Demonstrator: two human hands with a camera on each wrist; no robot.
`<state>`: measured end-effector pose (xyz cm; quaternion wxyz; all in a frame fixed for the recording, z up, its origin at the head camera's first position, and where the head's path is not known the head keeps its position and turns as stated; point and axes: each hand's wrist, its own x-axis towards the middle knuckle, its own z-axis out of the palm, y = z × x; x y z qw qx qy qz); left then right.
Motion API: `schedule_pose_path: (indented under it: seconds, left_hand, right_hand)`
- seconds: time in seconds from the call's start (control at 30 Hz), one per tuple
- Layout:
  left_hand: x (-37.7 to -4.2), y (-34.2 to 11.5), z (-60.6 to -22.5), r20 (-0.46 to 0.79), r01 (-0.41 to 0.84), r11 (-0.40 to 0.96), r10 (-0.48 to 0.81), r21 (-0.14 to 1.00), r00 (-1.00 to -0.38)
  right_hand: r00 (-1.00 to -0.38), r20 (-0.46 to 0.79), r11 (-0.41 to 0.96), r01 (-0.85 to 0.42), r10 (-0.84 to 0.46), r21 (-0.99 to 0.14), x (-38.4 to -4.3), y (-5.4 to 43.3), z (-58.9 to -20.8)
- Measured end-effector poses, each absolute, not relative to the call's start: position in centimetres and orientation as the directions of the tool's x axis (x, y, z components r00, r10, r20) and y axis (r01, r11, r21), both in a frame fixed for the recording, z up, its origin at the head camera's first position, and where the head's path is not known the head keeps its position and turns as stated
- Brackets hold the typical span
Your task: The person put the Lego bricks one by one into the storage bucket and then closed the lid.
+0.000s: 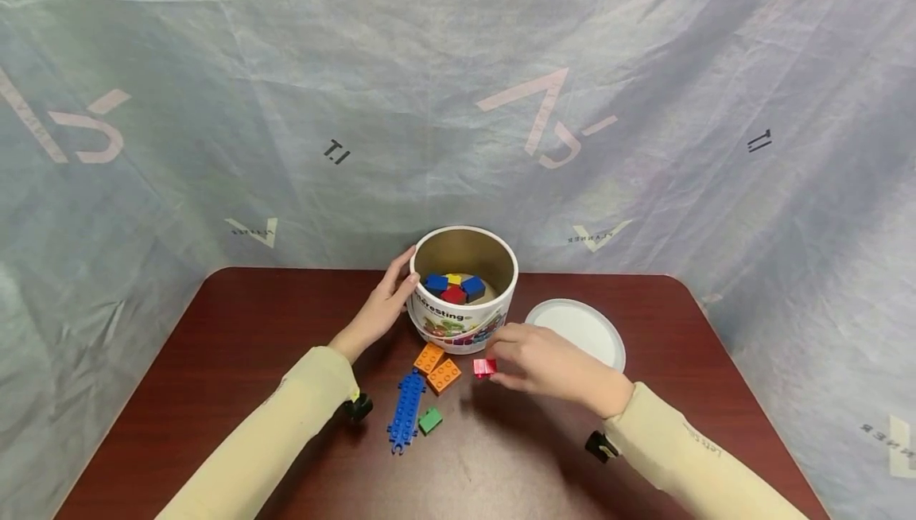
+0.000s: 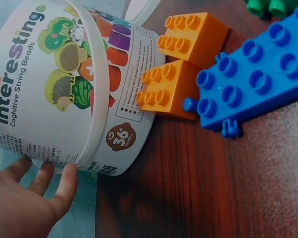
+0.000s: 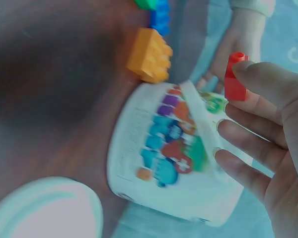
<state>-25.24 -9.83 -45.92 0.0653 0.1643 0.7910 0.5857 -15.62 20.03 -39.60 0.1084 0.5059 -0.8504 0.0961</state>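
My right hand (image 1: 538, 362) pinches a small red brick (image 3: 237, 77) between thumb and index finger, with the other fingers spread. In the head view that hand is low above the table, in front of the bucket's right side. The white printed bucket (image 1: 458, 327) stands upright without its lid. My left hand (image 1: 381, 307) rests against the bucket's left side, thumb near the rim; the left wrist view shows its fingers extended against the wall. Inside the bucket lie blue bricks (image 1: 473, 288), a red brick (image 1: 454, 295) and a yellow brick (image 1: 454, 278).
Two orange bricks (image 1: 444, 376) lie just in front of the bucket. Beside them are a long blue studded base (image 1: 405, 411) and a green brick (image 1: 430, 421). A white round lid (image 1: 583, 329) lies to the right. Grey cloth (image 1: 429, 106) hangs behind the table (image 1: 250, 345).
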Motion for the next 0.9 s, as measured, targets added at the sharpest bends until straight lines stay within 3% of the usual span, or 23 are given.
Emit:
schedule_pose_path:
  seconds: [0.37,0.9]
  left_hand:
    - [-24.9,-9.8,-45.6,0.084,0.174,0.242,0.34,0.954,-0.937]
    - [-25.3,-10.0,-45.9,0.085,0.184,0.268,0.343,0.946,-0.936]
  right_hand:
    - [-0.54,0.248,0.522,-0.841,-0.804,-0.141,-17.4,20.4,-35.6]
    - [-0.621,0.205,0.601,-0.784,-0.757,-0.155,-21.4,20.2,-33.7]
